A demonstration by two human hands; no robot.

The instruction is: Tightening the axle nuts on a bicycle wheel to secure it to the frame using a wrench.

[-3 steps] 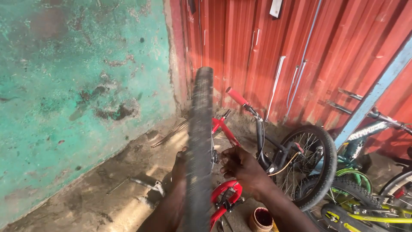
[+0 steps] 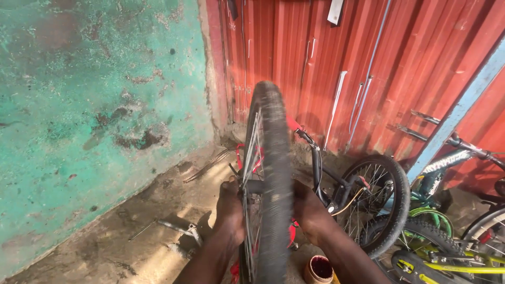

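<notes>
1. The landmark is the upright bicycle wheel (image 2: 271,179), seen edge-on in the middle of the view, its dusty black tyre running from mid-frame down to the bottom edge.
2. Far left of the wheel stands a worn green wall (image 2: 94,105) with dark patches of flaked paint.
3. Left of the wheel and low down, a thin metal rod (image 2: 173,227) lies on the dirt floor (image 2: 131,247).
4. Just left of the wheel, the left hand (image 2: 230,210) is closed around the hub end on the spoked side, touching the wheel at its centre.
5. The wheel itself stands vertical between the 2 hands, spokes showing on its left face.
6. Just right of the wheel, the right hand (image 2: 310,210) presses against the wheel's other side at hub height; its fingers are hidden behind the tyre, so whether it grasps the axle I cannot tell.
7. Below the right hand, just right of the wheel's lower part, sits a small round tub (image 2: 319,268) with dark red contents.
8. Behind the wheel and to its right, a black bicycle (image 2: 379,202) lies tilted, 1 of its wheels facing the camera.
9. Further right of the wheel, a yellow-green bicycle (image 2: 447,260) lies at the lower corner.
10. Behind all this, right of the wheel, rises a red corrugated wall (image 2: 400,63).
</notes>
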